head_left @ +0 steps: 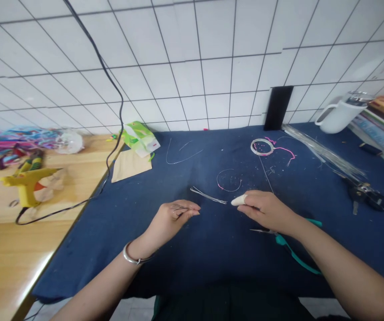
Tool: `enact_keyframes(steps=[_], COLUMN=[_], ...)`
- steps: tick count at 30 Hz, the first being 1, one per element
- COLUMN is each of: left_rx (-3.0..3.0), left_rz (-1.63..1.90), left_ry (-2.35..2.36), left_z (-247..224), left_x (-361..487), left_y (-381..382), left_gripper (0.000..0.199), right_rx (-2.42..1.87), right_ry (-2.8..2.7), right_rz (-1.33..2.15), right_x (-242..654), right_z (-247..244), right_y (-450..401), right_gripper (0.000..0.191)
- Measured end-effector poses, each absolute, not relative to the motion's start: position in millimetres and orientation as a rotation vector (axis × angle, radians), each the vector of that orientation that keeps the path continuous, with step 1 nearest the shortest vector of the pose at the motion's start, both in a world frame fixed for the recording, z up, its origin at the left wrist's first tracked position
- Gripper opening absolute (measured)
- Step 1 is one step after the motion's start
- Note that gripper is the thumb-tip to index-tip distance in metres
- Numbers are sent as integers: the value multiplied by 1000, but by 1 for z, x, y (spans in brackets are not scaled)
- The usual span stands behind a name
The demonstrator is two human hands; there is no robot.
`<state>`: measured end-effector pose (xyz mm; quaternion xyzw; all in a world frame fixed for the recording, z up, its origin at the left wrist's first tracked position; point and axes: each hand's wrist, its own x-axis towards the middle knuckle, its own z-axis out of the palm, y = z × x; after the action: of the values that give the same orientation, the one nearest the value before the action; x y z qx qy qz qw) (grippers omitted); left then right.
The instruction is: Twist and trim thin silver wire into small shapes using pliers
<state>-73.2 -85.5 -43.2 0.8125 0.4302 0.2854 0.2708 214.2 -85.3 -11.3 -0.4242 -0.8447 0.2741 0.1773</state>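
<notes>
My left hand (173, 219) is closed in a pinch around several thin metal wires (180, 207), whose ends stick out over the fingers. Opposite it, my right hand (267, 207) has thumb and forefinger pressed together, a white cover (238, 200) on the forefinger. Whatever lies between those fingertips is too small to make out. On the blue cloth between and just beyond the hands lies a small bundle of silvery wires (208, 196). A curved wire with pink beads (229, 180) rests farther back. Teal-handled pliers or scissors (282, 240) lie partly under my right forearm.
A round dish with pink beads (262, 146) sits at the back, near a long wire bundle (325, 151). Keys (355, 196), a white mug (344, 113) and books stand right. Leftward are a yellow glue gun (26, 185), its black cord (108, 171) and a green packet (140, 137).
</notes>
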Motion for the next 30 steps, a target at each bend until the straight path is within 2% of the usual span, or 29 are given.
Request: enact_keyframes(steps=[4, 10, 15, 22, 30], left_rx=[2145, 2229, 2018, 1047, 1080], left_rz=[713, 583, 770, 984, 1091], left_ry=[1155, 956, 1095, 1259, 1195], left_z=[-44, -36, -45, -46, -33], left_x=[-75, -81, -84, -82, -90], left_y=[-89, -100, -100, -81, -80], left_gripper=[14, 22, 16, 24, 23], right_rx=[-1192, -1186, -1201, -1370, -1378], right_ry=[-2437, -2536, -2546, -2547, -2862], right_rz=[754, 666, 636, 552, 187], right_x=[214, 214, 213, 204, 156], right_z=[-14, -16, -18, -6, -5], right_y=[-84, -83, -82, -79, -62], right_gripper=[23, 24, 26, 22, 18])
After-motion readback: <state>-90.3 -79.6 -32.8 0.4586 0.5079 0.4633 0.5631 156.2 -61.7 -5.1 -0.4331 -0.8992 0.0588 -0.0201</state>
